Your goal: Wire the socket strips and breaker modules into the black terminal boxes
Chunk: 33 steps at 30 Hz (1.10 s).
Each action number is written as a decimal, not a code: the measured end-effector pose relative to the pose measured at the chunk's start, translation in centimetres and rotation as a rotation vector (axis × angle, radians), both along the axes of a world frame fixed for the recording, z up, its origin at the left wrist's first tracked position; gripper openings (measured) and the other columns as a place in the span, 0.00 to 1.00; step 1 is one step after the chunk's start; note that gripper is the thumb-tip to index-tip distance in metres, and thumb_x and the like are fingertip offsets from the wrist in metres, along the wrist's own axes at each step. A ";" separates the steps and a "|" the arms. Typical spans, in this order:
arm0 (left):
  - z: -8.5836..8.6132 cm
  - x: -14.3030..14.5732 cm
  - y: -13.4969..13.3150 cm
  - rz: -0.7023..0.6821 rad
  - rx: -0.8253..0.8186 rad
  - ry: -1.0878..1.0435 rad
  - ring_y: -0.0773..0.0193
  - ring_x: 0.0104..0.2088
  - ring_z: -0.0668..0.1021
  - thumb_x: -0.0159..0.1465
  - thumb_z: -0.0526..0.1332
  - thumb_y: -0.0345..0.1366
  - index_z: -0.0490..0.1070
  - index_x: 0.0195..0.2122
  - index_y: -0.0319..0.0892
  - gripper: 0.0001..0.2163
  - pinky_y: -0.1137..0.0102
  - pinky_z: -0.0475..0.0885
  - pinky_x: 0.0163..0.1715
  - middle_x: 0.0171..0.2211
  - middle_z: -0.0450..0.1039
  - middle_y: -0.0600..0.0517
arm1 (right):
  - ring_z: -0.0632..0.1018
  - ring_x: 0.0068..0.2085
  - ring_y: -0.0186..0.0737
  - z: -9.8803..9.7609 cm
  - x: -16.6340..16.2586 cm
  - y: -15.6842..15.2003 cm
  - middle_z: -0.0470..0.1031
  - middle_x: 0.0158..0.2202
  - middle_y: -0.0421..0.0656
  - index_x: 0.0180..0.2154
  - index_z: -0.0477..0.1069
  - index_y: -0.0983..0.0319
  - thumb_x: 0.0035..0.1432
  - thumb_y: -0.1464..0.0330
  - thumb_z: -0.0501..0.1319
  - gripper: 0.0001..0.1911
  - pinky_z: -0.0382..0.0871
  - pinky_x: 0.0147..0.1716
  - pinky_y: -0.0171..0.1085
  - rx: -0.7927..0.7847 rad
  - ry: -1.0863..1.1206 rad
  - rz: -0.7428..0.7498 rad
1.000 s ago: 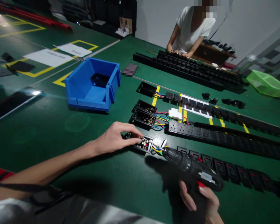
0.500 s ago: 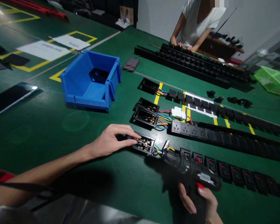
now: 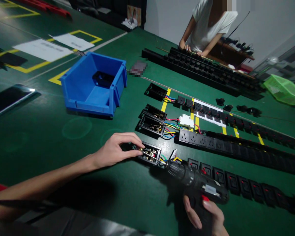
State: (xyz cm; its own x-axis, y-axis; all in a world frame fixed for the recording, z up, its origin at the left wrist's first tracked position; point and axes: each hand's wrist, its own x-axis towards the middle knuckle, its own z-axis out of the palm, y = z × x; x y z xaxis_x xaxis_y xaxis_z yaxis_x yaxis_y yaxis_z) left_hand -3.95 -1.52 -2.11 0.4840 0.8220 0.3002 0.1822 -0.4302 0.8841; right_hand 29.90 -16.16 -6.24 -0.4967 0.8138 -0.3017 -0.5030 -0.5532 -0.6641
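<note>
Since one second ago, the power screwdriver [image 3: 195,179] has drawn leftward along the bench [image 3: 39,137]. Its bit [image 3: 152,156] now reaches across to the left end of the switch module [image 3: 150,153], whereas it earlier stood over the middle. Your left hand [image 3: 116,149] has kept its place.

Your left hand's grip is pinched, thumb and forefinger closed on the left end of the switch module, just beside the bit's tip. Your right hand [image 3: 207,216] has its grip clenched around the screwdriver's handle, low in the view. The module lies open-side up on the green bench, directly ahead of you. Coloured wires [image 3: 171,157] run from its right end to a socket strip [image 3: 235,183] that extends off to the right, beneath the screwdriver's body.

Two further open modules [image 3: 152,119] lie just beyond, wired to a second socket strip [image 3: 223,141]. A blue bin [image 3: 93,85] stands to the left of these, and a phone [image 3: 8,100] lies well apart at the far left. Across the bench, a person in a white top [image 3: 206,19] rests both hands on a stack of black strips [image 3: 206,68]. A green tray [image 3: 283,90] sits at the far right.
</note>
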 end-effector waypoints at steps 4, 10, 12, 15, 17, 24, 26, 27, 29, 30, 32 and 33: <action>-0.1 0.0 -0.2 0.010 0.028 -0.033 0.64 0.37 0.79 0.59 0.69 0.31 0.78 0.39 0.41 0.06 0.72 0.74 0.39 0.36 0.78 0.49 | 0.56 0.15 0.27 -0.1 0.1 -0.2 0.60 0.14 0.39 0.37 0.75 0.73 0.56 0.52 0.58 0.27 0.52 0.16 0.28 -0.022 -0.010 0.000; -1.2 -0.1 -0.2 -0.008 0.057 -0.124 0.64 0.35 0.80 0.58 0.70 0.28 0.77 0.38 0.42 0.08 0.71 0.75 0.37 0.34 0.79 0.49 | 0.55 0.15 0.26 0.0 -0.1 -0.3 0.59 0.14 0.38 0.37 0.75 0.72 0.56 0.52 0.58 0.27 0.52 0.17 0.28 -0.061 0.001 -0.006; -1.4 -0.1 -0.1 0.001 0.068 -0.147 0.64 0.35 0.80 0.57 0.70 0.28 0.77 0.37 0.41 0.07 0.70 0.75 0.36 0.34 0.79 0.48 | 0.55 0.15 0.26 0.1 -0.2 -0.2 0.59 0.15 0.38 0.37 0.76 0.72 0.57 0.52 0.57 0.27 0.52 0.17 0.27 -0.070 0.021 -0.009; -1.5 -0.1 0.0 0.011 0.094 -0.182 0.64 0.34 0.80 0.56 0.70 0.27 0.77 0.36 0.40 0.07 0.70 0.75 0.35 0.33 0.79 0.48 | 0.56 0.16 0.26 0.3 -0.4 0.0 0.59 0.15 0.38 0.37 0.76 0.71 0.56 0.53 0.58 0.26 0.52 0.18 0.27 -0.085 0.025 -0.013; -1.5 0.0 0.0 0.008 0.107 -0.194 0.65 0.34 0.80 0.56 0.70 0.25 0.77 0.36 0.40 0.08 0.70 0.75 0.35 0.33 0.79 0.48 | 0.56 0.16 0.26 0.3 -0.4 0.0 0.59 0.14 0.38 0.37 0.76 0.71 0.57 0.53 0.58 0.26 0.52 0.18 0.27 -0.078 0.016 -0.018; -1.6 0.4 -0.2 0.031 0.165 -0.195 0.66 0.31 0.80 0.56 0.70 0.25 0.77 0.33 0.37 0.05 0.73 0.75 0.31 0.31 0.79 0.47 | 0.57 0.15 0.25 0.1 -0.3 -0.1 0.60 0.14 0.39 0.38 0.77 0.73 0.57 0.53 0.59 0.27 0.52 0.17 0.26 -0.083 0.039 -0.030; -1.6 0.5 -0.2 0.048 0.160 -0.180 0.66 0.30 0.80 0.57 0.70 0.26 0.77 0.32 0.37 0.04 0.73 0.75 0.31 0.31 0.79 0.47 | 0.57 0.15 0.25 0.1 -0.3 0.0 0.60 0.14 0.39 0.38 0.77 0.74 0.57 0.53 0.59 0.27 0.53 0.17 0.26 -0.087 0.031 -0.032; -1.6 0.5 -0.3 0.055 0.159 -0.176 0.66 0.30 0.80 0.56 0.70 0.26 0.77 0.32 0.37 0.04 0.73 0.75 0.30 0.31 0.79 0.47 | 0.57 0.15 0.25 0.1 -0.3 0.0 0.60 0.15 0.39 0.38 0.76 0.74 0.57 0.53 0.59 0.27 0.53 0.17 0.26 -0.089 0.029 -0.033; -1.6 0.5 -0.3 0.067 0.160 -0.174 0.66 0.30 0.80 0.56 0.70 0.25 0.77 0.33 0.36 0.05 0.73 0.75 0.30 0.31 0.79 0.47 | 0.57 0.16 0.26 0.1 -0.2 0.0 0.60 0.15 0.39 0.38 0.76 0.74 0.58 0.53 0.59 0.26 0.54 0.17 0.26 -0.088 0.036 -0.021; -1.6 0.5 -0.3 0.070 0.166 -0.173 0.67 0.30 0.80 0.56 0.70 0.25 0.77 0.33 0.36 0.05 0.73 0.75 0.30 0.31 0.79 0.48 | 0.57 0.16 0.26 0.0 -0.2 0.0 0.60 0.15 0.39 0.38 0.76 0.74 0.58 0.54 0.59 0.26 0.54 0.18 0.26 -0.086 0.040 -0.016; -1.6 0.5 -0.3 0.067 0.194 -0.166 0.67 0.30 0.79 0.56 0.70 0.25 0.77 0.33 0.36 0.05 0.74 0.74 0.30 0.31 0.79 0.48 | 0.57 0.16 0.26 0.0 -0.2 0.0 0.60 0.15 0.39 0.39 0.76 0.74 0.58 0.54 0.58 0.26 0.54 0.18 0.26 -0.079 0.040 -0.017; -1.6 0.4 -0.3 0.061 0.215 -0.159 0.67 0.30 0.79 0.57 0.70 0.25 0.77 0.34 0.36 0.05 0.73 0.74 0.30 0.31 0.78 0.48 | 0.57 0.16 0.26 0.1 -0.3 0.0 0.60 0.15 0.39 0.39 0.76 0.74 0.58 0.54 0.58 0.26 0.54 0.18 0.26 -0.075 0.039 -0.021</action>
